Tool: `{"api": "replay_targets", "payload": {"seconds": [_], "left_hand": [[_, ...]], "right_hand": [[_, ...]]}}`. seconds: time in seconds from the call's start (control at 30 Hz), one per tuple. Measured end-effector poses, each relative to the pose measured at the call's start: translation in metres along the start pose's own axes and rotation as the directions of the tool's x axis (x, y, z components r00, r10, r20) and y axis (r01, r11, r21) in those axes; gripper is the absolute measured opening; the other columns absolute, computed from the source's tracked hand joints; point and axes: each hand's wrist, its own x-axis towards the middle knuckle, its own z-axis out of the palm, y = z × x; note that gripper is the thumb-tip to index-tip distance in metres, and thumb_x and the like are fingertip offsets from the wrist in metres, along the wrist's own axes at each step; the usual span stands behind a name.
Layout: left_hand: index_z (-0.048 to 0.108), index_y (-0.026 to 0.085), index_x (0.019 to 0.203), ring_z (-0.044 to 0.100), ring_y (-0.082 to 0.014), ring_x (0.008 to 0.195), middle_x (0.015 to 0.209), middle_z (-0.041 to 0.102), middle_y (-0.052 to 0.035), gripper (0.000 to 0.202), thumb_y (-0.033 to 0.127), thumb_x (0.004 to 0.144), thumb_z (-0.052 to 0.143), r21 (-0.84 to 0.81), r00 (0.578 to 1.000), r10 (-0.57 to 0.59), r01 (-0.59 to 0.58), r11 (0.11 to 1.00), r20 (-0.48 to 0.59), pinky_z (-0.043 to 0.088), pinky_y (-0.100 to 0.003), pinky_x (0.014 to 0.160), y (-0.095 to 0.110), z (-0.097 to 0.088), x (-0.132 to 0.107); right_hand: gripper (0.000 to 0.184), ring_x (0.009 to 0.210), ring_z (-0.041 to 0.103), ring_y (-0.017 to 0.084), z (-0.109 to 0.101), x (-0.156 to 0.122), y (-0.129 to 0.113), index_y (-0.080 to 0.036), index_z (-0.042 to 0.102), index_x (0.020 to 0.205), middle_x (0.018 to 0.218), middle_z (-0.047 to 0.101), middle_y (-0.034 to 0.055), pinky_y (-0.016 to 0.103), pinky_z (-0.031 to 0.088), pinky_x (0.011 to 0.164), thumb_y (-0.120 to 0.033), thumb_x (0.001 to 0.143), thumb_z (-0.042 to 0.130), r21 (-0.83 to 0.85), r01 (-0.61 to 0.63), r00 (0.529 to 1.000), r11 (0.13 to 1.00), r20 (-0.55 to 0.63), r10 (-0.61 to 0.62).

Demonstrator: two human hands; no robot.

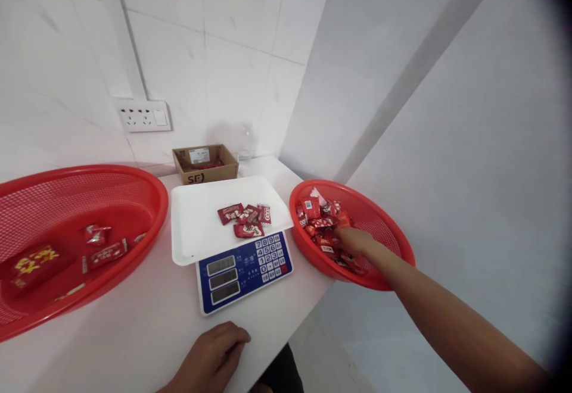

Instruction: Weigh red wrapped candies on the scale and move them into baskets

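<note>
My right hand (354, 242) reaches into the right red basket (379, 230), touching the small red snack packets (322, 222) heaped there. Its fingertips are hidden among the wrappers, so I cannot see whether it grips one. My left hand (221, 345) rests on the white table near its front edge, fingers curled together and nothing visible in them. Just beyond it stands a blue digital scale (245, 271) with number keys and display windows. On the scale's white tray (196, 220) lie several dark red packets (245, 219) in a loose cluster.
At the left, a large red basket (156, 202) holds a few packets and a larger red bag (38, 262) with yellow print. An open cardboard box (210, 175) and a clear bottle (245, 143) stand against the tiled wall below a socket (143, 115). A wall rises at the right.
</note>
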Motion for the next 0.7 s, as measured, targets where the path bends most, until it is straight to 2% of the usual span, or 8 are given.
{"api": "replay_targets", "payload": {"seconds": [0.07, 0.13, 0.2, 0.27, 0.37, 0.47, 0.57, 0.7], "left_hand": [[0.06, 0.024, 0.091, 0.062, -0.0126, 0.076, 0.083, 0.066, -0.0012, 0.019, 0.02, 0.087, 0.041, 0.004, 1.0, 0.0, 0.0, 1.0, -0.007, 0.048, -0.019, 0.069, 0.002, -0.001, 0.0], [0.06, 0.023, 0.09, 0.062, -0.0131, 0.076, 0.083, 0.066, -0.0019, 0.02, 0.02, 0.086, 0.041, 0.007, 1.0, -0.012, 0.012, 1.0, -0.003, 0.049, -0.02, 0.069, 0.005, -0.002, 0.001], [0.06, 0.022, 0.091, 0.062, -0.0136, 0.077, 0.084, 0.066, -0.0028, 0.021, 0.02, 0.087, 0.04, 0.004, 1.0, -0.029, 0.029, 1.0, 0.005, 0.049, -0.022, 0.07, 0.007, -0.004, 0.001], [0.061, 0.022, 0.092, 0.062, -0.0141, 0.078, 0.086, 0.067, -0.0034, 0.022, 0.02, 0.086, 0.039, -0.004, 0.999, -0.04, 0.04, 0.999, 0.012, 0.049, -0.023, 0.072, 0.008, -0.004, 0.001], [0.061, 0.022, 0.092, 0.062, -0.0142, 0.08, 0.087, 0.067, -0.0036, 0.023, 0.019, 0.086, 0.04, -0.014, 0.999, -0.052, 0.052, 0.999, 0.006, 0.049, -0.023, 0.074, 0.009, -0.004, 0.0], [0.061, 0.022, 0.092, 0.062, -0.014, 0.08, 0.086, 0.067, -0.0032, 0.022, 0.018, 0.086, 0.04, -0.007, 0.999, -0.048, 0.048, 0.999, -0.005, 0.049, -0.023, 0.073, 0.009, -0.004, -0.001], [0.062, 0.021, 0.091, 0.062, -0.0137, 0.08, 0.086, 0.067, -0.0025, 0.022, 0.015, 0.084, 0.042, 0.015, 0.999, -0.044, 0.044, 0.999, -0.011, 0.048, -0.023, 0.073, 0.01, -0.004, -0.002], [0.062, 0.021, 0.091, 0.062, -0.0131, 0.08, 0.086, 0.067, -0.0022, 0.023, 0.013, 0.083, 0.042, 0.02, 0.999, -0.048, 0.048, 0.999, -0.011, 0.048, -0.022, 0.074, 0.011, -0.005, -0.001]], "right_hand": [[0.017, 0.091, 0.058, 0.037, -0.016, -0.007, -0.01, -0.019, 0.061, 0.087, 0.09, 0.064, 0.017, 0.045, 0.041, 0.071, -0.029, 0.077, 0.053, -0.055, -0.093, 0.993, 0.994, -0.071, 0.089], [0.023, 0.096, 0.057, 0.034, -0.034, -0.015, -0.028, -0.021, 0.058, 0.098, 0.102, 0.063, 0.014, 0.041, 0.041, 0.074, -0.031, 0.081, 0.048, -0.048, -0.08, 0.982, 0.996, -0.173, 0.07], [0.025, 0.097, 0.057, 0.027, -0.047, -0.023, -0.055, -0.023, 0.057, 0.104, 0.106, 0.063, 0.0087, 0.033, 0.043, 0.076, -0.031, 0.082, 0.048, 0.051, 0.086, 0.953, 0.995, -0.296, -0.067], [0.022, 0.095, 0.058, 0.021, -0.052, -0.027, -0.089, -0.024, 0.058, 0.103, 0.106, 0.064, 0.004, 0.027, 0.043, 0.077, -0.028, 0.082, 0.049, 0.17, 0.286, 0.918, 0.943, -0.33, -0.219], [0.021, 0.091, 0.059, 0.018, -0.047, -0.024, -0.139, -0.023, 0.06, 0.1, 0.099, 0.066, 0.0026, 0.025, 0.043, 0.078, -0.024, 0.082, 0.05, 0.168, 0.443, 0.872, 0.881, -0.31, -0.38], [0.027, 0.096, 0.057, 0.022, -0.035, -0.012, -0.176, -0.022, 0.06, 0.106, 0.106, 0.064, 0.0056, 0.03, 0.042, 0.079, -0.028, 0.08, 0.052, 0.016, 0.469, 0.854, 0.883, -0.263, -0.448], [0.029, 0.096, 0.057, 0.025, -0.027, -0.001, -0.198, -0.021, 0.06, 0.107, 0.109, 0.061, 0.0087, 0.033, 0.043, 0.074, -0.032, 0.083, 0.048, -0.115, 0.434, 0.861, 0.893, -0.238, -0.449], [0.032, 0.095, 0.058, 0.025, -0.025, 0.006, -0.206, -0.023, 0.058, 0.112, 0.109, 0.059, 0.0089, 0.033, 0.043, 0.071, -0.035, 0.087, 0.041, -0.138, 0.388, 0.865, 0.911, -0.287, -0.412]]}}
